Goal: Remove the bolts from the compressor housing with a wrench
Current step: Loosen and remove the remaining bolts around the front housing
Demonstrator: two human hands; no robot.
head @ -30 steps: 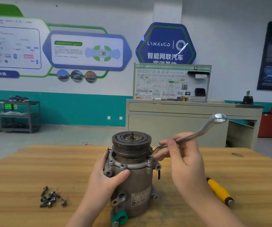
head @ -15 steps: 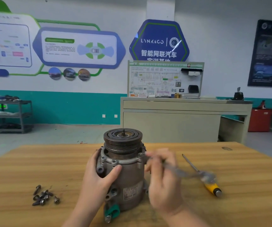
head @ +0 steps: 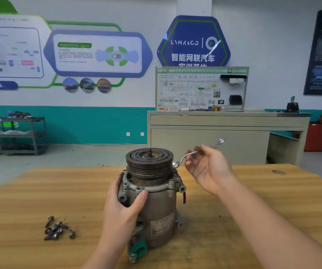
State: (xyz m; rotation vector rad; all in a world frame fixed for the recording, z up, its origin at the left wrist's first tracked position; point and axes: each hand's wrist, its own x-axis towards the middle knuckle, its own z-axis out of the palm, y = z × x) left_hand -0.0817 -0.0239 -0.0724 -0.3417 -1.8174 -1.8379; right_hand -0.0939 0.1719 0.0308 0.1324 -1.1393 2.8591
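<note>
The grey compressor housing [head: 156, 206] stands upright on the wooden table [head: 30, 200], its dark pulley on top. My left hand [head: 123, 208] grips its left side, with the thumb pressed on the front just under the flange. My right hand [head: 208, 169] is to the right of the pulley, palm toward me, and its fingertips pinch the shaft of a silver offset ring wrench [head: 217, 145]. The wrench's near ring end sits at the flange's upper right edge. Whether it is seated on a bolt head I cannot tell.
Several loose bolts [head: 58, 229] lie in a small pile on the table, left of the compressor. A green fitting [head: 137, 249] sticks out at the housing's base. A beige cabinet [head: 224, 133] stands beyond the table's far edge.
The wrench handle swung down toward me half a second ago and now points up and away to the right again. My right hand has turned palm up. My left hand has kept its grip.
</note>
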